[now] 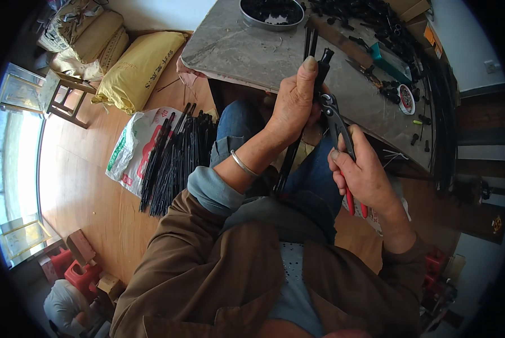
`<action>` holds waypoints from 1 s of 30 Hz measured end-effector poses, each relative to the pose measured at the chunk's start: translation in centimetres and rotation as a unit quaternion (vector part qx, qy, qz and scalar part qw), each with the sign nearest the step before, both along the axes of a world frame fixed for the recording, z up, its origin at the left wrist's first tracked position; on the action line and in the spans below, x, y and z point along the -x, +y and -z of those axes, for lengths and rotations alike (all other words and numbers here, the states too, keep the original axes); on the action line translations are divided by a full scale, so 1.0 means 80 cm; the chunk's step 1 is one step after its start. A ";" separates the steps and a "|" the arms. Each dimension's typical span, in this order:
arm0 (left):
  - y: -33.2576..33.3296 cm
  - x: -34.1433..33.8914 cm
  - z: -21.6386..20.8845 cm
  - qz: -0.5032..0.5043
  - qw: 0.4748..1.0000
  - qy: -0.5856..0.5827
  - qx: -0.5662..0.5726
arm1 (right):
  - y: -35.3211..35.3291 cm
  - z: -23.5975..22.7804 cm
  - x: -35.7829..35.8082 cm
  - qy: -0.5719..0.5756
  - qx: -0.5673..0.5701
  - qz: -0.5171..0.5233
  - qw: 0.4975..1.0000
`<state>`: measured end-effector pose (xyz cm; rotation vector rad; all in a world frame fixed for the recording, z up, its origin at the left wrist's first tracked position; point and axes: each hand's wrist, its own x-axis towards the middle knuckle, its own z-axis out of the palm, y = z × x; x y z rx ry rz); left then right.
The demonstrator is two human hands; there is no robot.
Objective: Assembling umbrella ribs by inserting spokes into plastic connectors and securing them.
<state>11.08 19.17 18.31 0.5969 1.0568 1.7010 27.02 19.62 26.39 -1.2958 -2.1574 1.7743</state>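
My left hand (pixel 294 101) is wrapped round a few thin black rods (pixel 310 42), thumb pointing up. The rods run from above the table edge down between my knees. A black fitting (pixel 324 63) with a wider end sticks up beside them, right by my thumb. In my right hand (pixel 365 172) is a pair of pliers (pixel 337 124) with dark jaws and red handle ends. The jaws are up against the black fitting just below my left thumb; whether they bite on it I cannot tell. My left fingertips are mostly hidden behind the rods.
A grey table (pixel 224 48) carries a round metal tray (pixel 263 23) of black parts, a green box (pixel 392 63), a small bowl (pixel 405 100) and scattered black pieces. On the floor at left, black rods (pixel 176 160) lie on a white sack (pixel 131 149) near a yellow sack (pixel 142 70). Another person (pixel 66 304) is at lower left.
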 end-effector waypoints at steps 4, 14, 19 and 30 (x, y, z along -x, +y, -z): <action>-0.004 -0.003 -0.001 0.006 1.000 0.001 -0.007 | 0.002 -0.006 -0.006 -0.008 0.024 -0.007 1.000; -0.010 -0.021 -0.009 -0.024 0.999 0.047 -0.007 | 0.007 -0.034 -0.016 -0.032 0.118 -0.012 0.992; -0.010 -0.018 -0.010 0.004 0.999 0.038 0.001 | 0.007 -0.036 -0.010 -0.072 0.066 -0.025 0.995; 0.014 -0.007 0.010 -0.076 0.995 0.069 -0.008 | 0.120 0.042 -0.034 -0.164 -0.409 -0.052 0.896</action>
